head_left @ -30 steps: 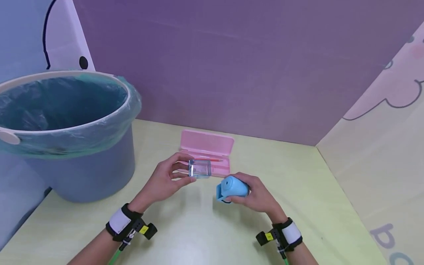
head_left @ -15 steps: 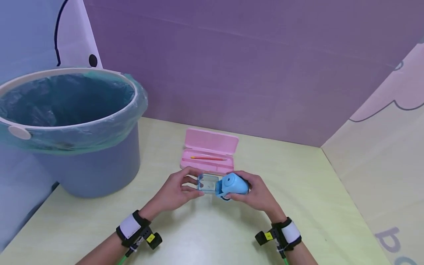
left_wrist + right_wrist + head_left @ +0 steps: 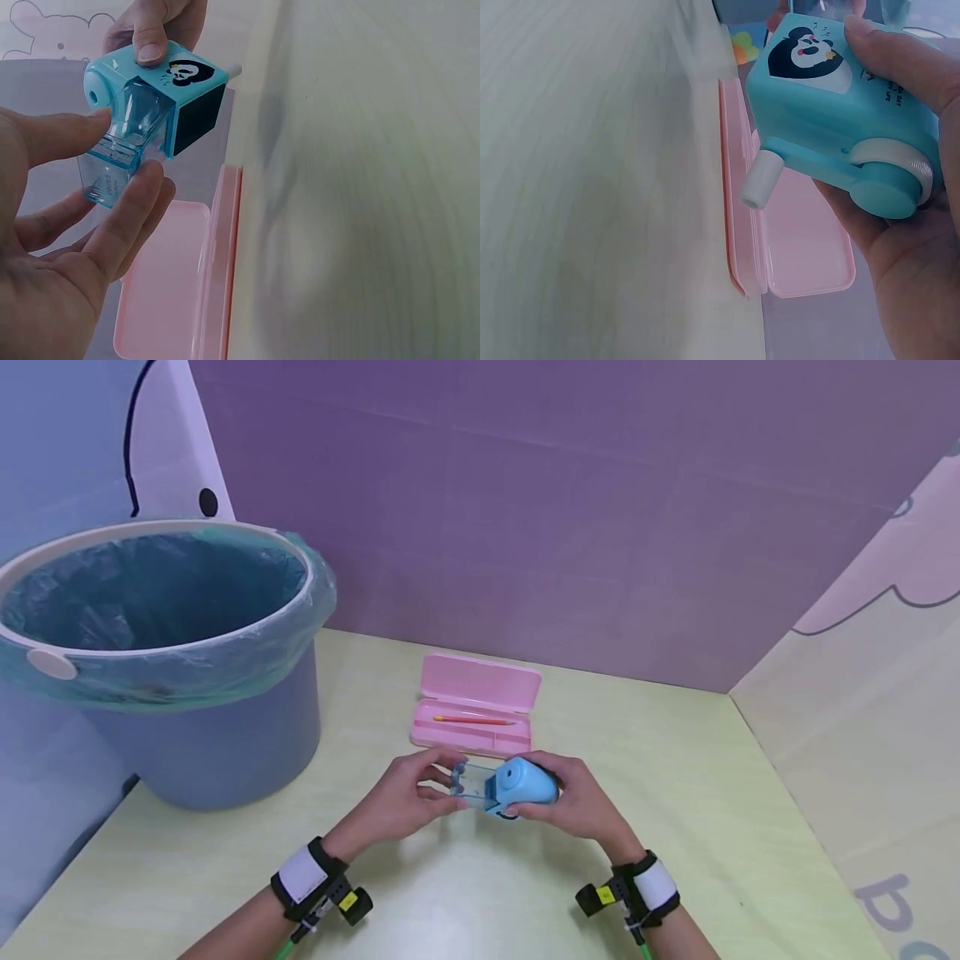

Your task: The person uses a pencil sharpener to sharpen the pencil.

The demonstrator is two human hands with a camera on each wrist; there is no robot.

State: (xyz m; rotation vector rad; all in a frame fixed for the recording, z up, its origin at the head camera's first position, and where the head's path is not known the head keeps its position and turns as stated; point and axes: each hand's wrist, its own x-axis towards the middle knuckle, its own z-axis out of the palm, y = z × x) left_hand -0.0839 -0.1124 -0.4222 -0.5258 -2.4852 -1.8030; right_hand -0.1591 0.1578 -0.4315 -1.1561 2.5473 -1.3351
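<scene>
My right hand (image 3: 577,797) grips a light blue crank pencil sharpener (image 3: 527,783), held tilted above the table. A panda print shows on its side in both wrist views, and its white-tipped crank handle (image 3: 763,180) sticks out in the right wrist view. Between the thumb and fingers of my left hand (image 3: 405,800) is the clear blue shavings drawer (image 3: 109,176). One end of this drawer sits partly inside the sharpener's opening; the other end juts out towards the left palm. Whether shavings are in it, I cannot tell.
Behind the hands lies an open pink pencil case (image 3: 480,685) with a red pencil (image 3: 472,721) in its tray. A large blue bin (image 3: 217,752) with a plastic liner stands at the left. A purple wall panel (image 3: 562,527) rises behind the table (image 3: 675,752).
My left hand has brought the drawer rightwards and nearer, from in front of the pencil case into the sharpener's opening. The right hand has stayed nearly still. The view has shifted slightly.
</scene>
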